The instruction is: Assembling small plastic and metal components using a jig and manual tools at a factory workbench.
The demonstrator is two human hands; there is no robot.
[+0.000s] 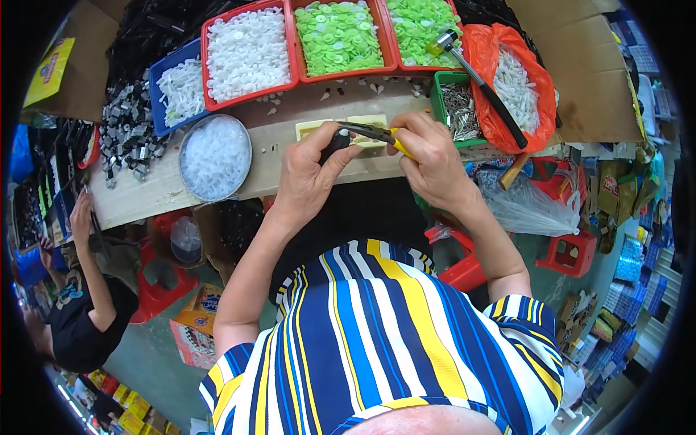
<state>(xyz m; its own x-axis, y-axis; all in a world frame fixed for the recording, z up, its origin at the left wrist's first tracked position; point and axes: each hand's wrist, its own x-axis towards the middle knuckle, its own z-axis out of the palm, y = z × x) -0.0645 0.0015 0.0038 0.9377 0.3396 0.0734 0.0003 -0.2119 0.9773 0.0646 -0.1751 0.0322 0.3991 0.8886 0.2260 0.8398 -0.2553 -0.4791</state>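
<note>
A: ok so where's that small dark black piece [335, 146] you're working on?

B: Between your left thumb and index finger, over the near part of the pale wooden bench [283, 174]. Your left hand [308, 170] has it pinched, palm side turned in, thumb stretched toward your right.

A: and your other hand?

B: Your right hand [431, 156] is wrapped round the yellow-handled pliers with dark metal jaws [373, 132], fingers curled on the grips. The nose points left and meets the piece, near a tiny white bit. Can't tell if it's biting on anything.

A: arms?

B: Both elbows bent, forearms slanting inward so your hands nearly meet in front of your chest. Just behind them there's a cream rectangular block [371, 119] lying on the bench, partly hidden by your hands and the pliers.
</note>
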